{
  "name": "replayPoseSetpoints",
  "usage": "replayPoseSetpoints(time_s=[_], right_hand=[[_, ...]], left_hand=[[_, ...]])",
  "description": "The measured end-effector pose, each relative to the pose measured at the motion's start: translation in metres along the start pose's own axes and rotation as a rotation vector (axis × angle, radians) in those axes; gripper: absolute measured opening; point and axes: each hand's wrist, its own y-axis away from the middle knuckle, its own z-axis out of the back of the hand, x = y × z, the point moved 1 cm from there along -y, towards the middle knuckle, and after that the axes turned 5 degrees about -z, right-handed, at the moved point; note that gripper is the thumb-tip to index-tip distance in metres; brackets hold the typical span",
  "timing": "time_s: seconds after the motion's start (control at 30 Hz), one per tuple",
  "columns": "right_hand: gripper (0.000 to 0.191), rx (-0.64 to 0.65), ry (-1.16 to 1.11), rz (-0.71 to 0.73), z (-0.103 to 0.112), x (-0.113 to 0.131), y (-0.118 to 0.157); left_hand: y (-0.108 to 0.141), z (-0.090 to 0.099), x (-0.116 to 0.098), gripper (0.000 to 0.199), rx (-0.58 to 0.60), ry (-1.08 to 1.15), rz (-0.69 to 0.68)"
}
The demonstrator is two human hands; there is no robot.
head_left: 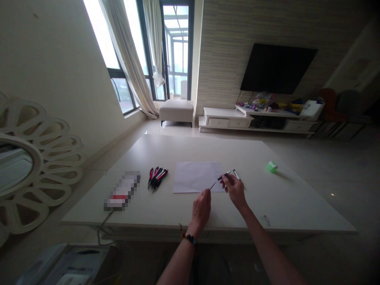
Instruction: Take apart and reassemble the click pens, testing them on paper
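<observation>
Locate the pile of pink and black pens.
In the head view, the pens lie on the white table, just left of the sheet of paper and right of a blurred-out package.

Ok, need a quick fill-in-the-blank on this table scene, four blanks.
The beaded bracelet is on the ____ wrist. The right hand holds a slim dark pen over the edge of a white sheet of ____. The pens lying together are black and ____. The small block on the table is ____.

Answers: left; paper; pink; green.
</observation>
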Motion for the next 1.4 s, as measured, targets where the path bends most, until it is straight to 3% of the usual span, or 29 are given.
replayPoseSetpoints(time_s=[0.3,0.7,1.0,1.4], right_hand=[[0.036,0.053,0.041,-0.002,-0.001,0.003,0.003],[0.032,0.268,0.227,0.052,-0.012,-0.009,0.013],[0.026,0.25,0.26,0.062,-0.011,-0.012,0.016],[0.02,0.258,0.397,0.102,-0.009,0.002,0.023]], left_hand=[[0.0,0.002,-0.002,0.027,0.002,-0.008,-0.01],[0.001,-0.005,0.005,0.02,-0.043,0.046,0.029],[0.002,-0.005,0.003,0.023,-0.079,0.015,0.002],[0.005,-0.002,-0.003,0.019,-0.016,-0.093,-0.123]])
